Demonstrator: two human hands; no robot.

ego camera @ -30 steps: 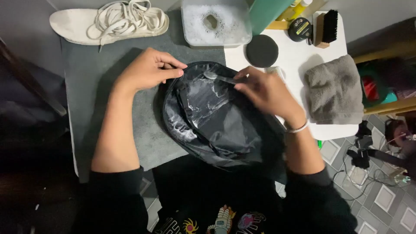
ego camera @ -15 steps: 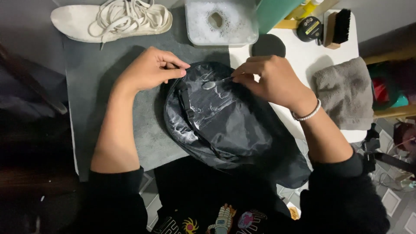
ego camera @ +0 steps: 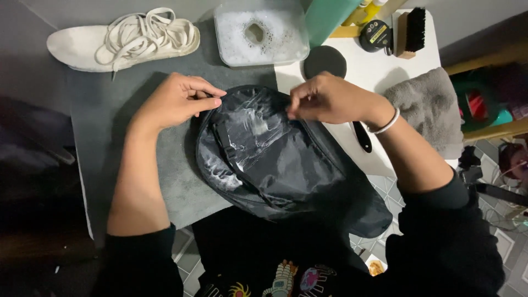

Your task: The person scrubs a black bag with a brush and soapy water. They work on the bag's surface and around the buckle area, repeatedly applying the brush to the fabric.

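Note:
A black nylon bag [ego camera: 275, 159] lies on a grey mat [ego camera: 110, 126], its lower part hanging over the table's near edge. White suds streak its upper panel. My left hand [ego camera: 176, 102] pinches the bag's upper left rim, fingers closed on the fabric. My right hand [ego camera: 330, 99], with a white band at the wrist, pinches the upper rim near the middle. A slim black handle [ego camera: 362, 137] lies on the white table [ego camera: 374, 74] just under my right wrist.
A white laced shoe [ego camera: 126, 41] lies at the back left. A clear tub of foamy water [ego camera: 258, 36] stands behind the bag. A black round sponge [ego camera: 324, 60], a green bottle [ego camera: 330, 16], a round tin [ego camera: 375, 36], a wooden brush [ego camera: 412, 30] and a grey towel [ego camera: 429, 107] are at the right.
My right hand has let go of a small tool it held over the bag and now grips the bag's upper rim. The left hand has kept its hold.

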